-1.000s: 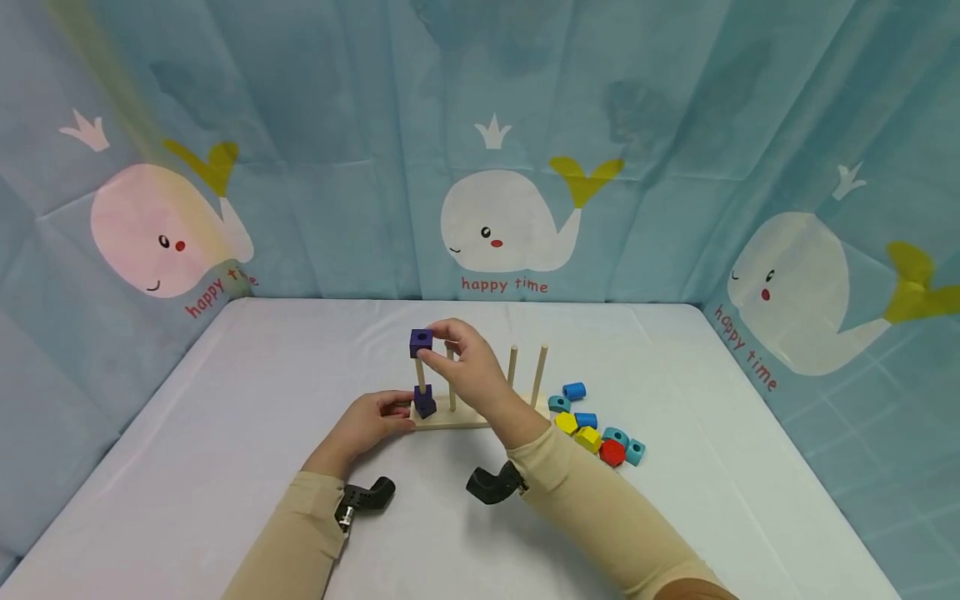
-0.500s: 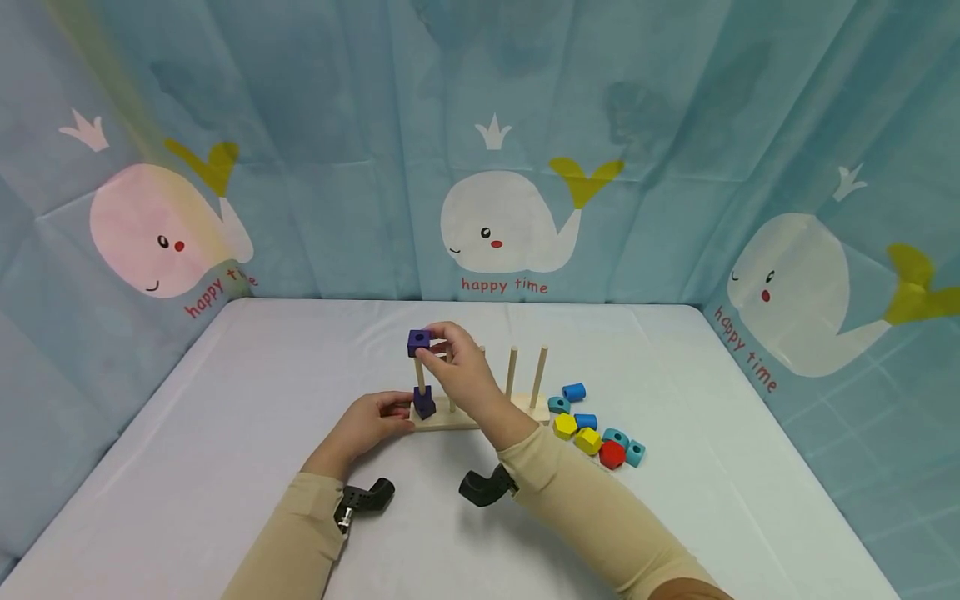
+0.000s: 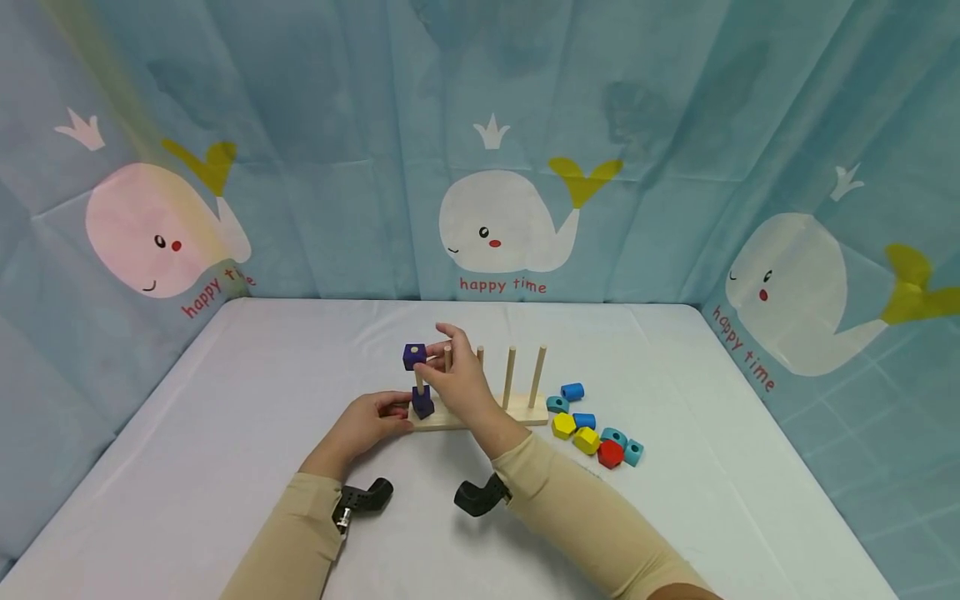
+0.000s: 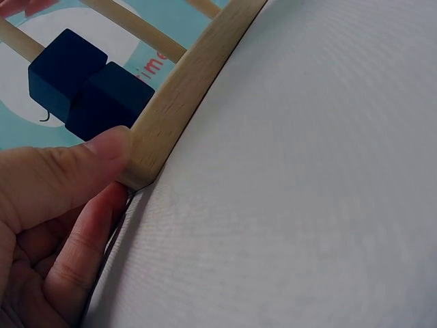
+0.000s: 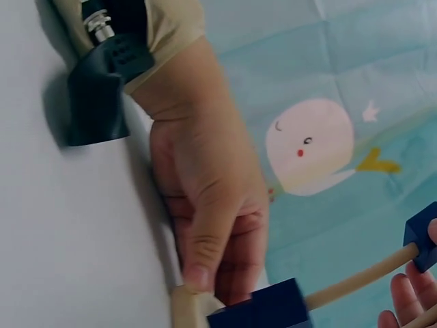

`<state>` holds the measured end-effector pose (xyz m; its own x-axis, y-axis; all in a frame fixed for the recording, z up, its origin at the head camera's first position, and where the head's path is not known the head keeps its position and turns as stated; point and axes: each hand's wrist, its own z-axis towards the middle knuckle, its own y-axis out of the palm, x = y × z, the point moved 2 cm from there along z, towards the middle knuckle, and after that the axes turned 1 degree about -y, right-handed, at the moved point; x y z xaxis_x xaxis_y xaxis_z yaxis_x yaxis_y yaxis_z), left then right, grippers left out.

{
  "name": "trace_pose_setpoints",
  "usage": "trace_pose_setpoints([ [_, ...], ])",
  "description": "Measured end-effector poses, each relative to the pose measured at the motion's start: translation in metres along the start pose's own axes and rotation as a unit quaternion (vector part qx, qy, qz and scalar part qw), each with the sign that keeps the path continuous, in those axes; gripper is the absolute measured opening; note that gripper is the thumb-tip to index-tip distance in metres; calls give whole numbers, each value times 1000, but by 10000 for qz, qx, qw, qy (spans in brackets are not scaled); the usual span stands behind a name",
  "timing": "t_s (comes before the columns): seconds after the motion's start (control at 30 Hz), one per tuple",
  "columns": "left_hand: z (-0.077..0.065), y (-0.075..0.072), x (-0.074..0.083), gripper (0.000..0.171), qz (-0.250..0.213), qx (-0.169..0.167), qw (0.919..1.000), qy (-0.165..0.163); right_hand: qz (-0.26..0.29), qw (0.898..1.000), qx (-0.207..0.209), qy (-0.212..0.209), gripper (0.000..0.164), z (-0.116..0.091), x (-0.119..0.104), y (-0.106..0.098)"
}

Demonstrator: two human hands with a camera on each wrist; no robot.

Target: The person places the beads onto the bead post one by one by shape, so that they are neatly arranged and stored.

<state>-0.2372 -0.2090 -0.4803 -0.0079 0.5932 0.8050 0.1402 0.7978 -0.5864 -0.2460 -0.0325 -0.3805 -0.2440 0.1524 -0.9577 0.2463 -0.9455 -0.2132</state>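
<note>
A wooden peg board (image 3: 442,421) with several upright pegs stands on the table. At its left end, my left hand (image 3: 372,421) grips the base, thumb on the front edge and fingers behind, as the left wrist view shows. My right hand (image 3: 465,379) pinches a purple cube (image 3: 414,357) from the right side. That cube is around the top of the leftmost peg, whose tip shows in its hole. Two more dark cubes (image 4: 68,72) sit stacked at the foot of this peg. In the right wrist view, the held cube (image 5: 422,239) is at the right edge, partly covered by fingertips.
Right of the board lie loose wooden beads: yellow hexagons (image 3: 587,441), blue cylinders (image 3: 572,392), a red bead (image 3: 611,454) and several teal pieces (image 3: 633,452). The other pegs (image 3: 538,375) stand bare. A whale-print curtain (image 3: 337,225) hangs around the white table (image 3: 187,467).
My right hand has shifted slightly left and lowered the cube onto the leftmost peg, so the peg tip now shows in the hole. My left hand stays on the base.
</note>
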Motion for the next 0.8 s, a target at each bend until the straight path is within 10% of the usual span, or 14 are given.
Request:
trace_pose_setpoints([
  [0.33, -1, -1, -1, 51, -113, -34, 9999, 72, -294, 9993, 121, 192, 26, -4, 23, 5],
  [0.8, 2, -1, -2, 50, -129, 13, 9998, 126, -574, 9970, 116, 502, 22, -8, 46, 10],
])
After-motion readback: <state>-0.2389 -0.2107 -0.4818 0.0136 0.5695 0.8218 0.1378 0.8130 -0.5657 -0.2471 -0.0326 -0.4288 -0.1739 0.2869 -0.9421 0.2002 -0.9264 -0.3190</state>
